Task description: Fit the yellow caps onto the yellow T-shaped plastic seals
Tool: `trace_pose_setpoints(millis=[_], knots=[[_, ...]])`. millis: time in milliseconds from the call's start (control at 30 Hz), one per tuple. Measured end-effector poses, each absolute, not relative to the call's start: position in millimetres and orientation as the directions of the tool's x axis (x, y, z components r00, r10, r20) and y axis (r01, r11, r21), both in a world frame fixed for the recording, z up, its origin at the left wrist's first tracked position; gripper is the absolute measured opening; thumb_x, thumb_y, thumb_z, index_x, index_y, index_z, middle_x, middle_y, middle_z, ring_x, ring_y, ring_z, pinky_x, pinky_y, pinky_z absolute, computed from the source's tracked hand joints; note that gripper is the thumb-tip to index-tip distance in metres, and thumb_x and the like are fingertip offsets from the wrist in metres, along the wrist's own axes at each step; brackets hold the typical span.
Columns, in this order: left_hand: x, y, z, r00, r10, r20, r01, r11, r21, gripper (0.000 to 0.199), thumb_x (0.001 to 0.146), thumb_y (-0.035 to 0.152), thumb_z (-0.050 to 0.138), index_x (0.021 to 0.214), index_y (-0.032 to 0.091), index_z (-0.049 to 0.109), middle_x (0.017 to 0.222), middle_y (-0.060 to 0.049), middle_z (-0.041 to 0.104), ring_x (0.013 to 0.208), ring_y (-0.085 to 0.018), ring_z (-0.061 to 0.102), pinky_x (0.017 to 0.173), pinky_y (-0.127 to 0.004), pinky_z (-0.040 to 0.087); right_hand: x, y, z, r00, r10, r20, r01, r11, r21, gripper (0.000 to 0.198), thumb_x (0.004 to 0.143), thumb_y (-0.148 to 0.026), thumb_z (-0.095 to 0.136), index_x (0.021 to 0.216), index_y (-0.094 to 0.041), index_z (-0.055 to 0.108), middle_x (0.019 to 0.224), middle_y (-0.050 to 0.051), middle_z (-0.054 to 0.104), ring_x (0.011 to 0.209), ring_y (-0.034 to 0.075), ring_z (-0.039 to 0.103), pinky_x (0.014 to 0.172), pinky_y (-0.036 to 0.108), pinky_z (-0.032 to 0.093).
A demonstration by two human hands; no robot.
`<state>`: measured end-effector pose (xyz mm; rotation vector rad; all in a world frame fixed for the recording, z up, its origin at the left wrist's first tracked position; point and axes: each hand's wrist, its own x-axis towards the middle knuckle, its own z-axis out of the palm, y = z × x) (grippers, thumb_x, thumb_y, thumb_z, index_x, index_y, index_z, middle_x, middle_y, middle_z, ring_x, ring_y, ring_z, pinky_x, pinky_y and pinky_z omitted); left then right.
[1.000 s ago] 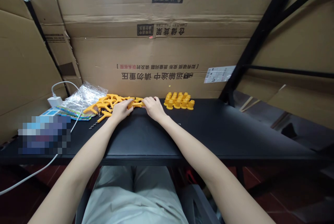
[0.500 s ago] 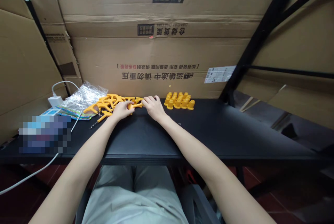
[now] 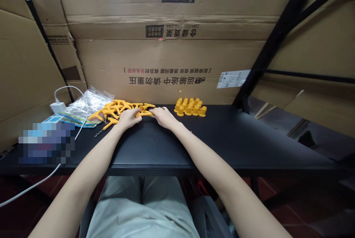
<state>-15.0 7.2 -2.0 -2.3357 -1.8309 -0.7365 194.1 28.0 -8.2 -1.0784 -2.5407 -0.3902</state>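
The left hand (image 3: 129,118) and right hand (image 3: 165,117) grip a slim yellow plastic piece (image 3: 145,114) between them — seemingly mid-adjustment, calling for steady, aligned holds.

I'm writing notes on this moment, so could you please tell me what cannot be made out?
Head view:
Yellow piece: ends hidden by left hand and right hand.
Yellow cups: back rows partly hidden by front ones.
Object at left: blurred by pixelation.
White cable: cut off by left edge.
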Motion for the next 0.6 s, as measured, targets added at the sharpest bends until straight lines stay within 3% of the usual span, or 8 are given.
trace_pose_setpoints(millis=[267,433,600], knots=[[-16,5,1,0.143,0.891,0.43,0.934,-0.265,0.24,0.041,0.076,0.035,0.059,0.115,0.023,0.066,0.089,-0.004,0.073,0.085,-0.02,0.066,0.078,-0.026,0.047,192,22,-1,-0.587,0.661,0.467,0.802,0.555,0.223,0.021,0.094,-0.019,0.047,0.109,-0.013,0.06,0.112,0.015,0.061,0.101,0.026,0.051,0.085,0.038,0.031],[-21,6,5,0.108,0.889,0.445,0.95,-0.224,0.217,0.036,0.08,0.036,0.057,0.113,0.024,0.067,0.088,-0.005,0.073,0.086,-0.022,0.066,0.078,-0.028,0.047,204,26,2,-0.529,0.665,0.527,0.832,0.529,0.167,0.019,0.092,-0.021,0.049,0.107,-0.015,0.059,0.109,0.014,0.062,0.099,0.026,0.052,0.087,0.038,0.031],[-27,6,9,-0.039,0.861,0.507,0.974,-0.081,0.212,0.037,0.09,0.035,0.044,0.121,0.024,0.062,0.095,-0.009,0.072,0.091,-0.026,0.067,0.077,-0.032,0.046,206,28,1,-0.538,0.621,0.57,0.8,0.589,0.113,0.018,0.092,-0.023,0.051,0.107,-0.016,0.059,0.106,0.012,0.063,0.097,0.025,0.053,0.087,0.038,0.031]])
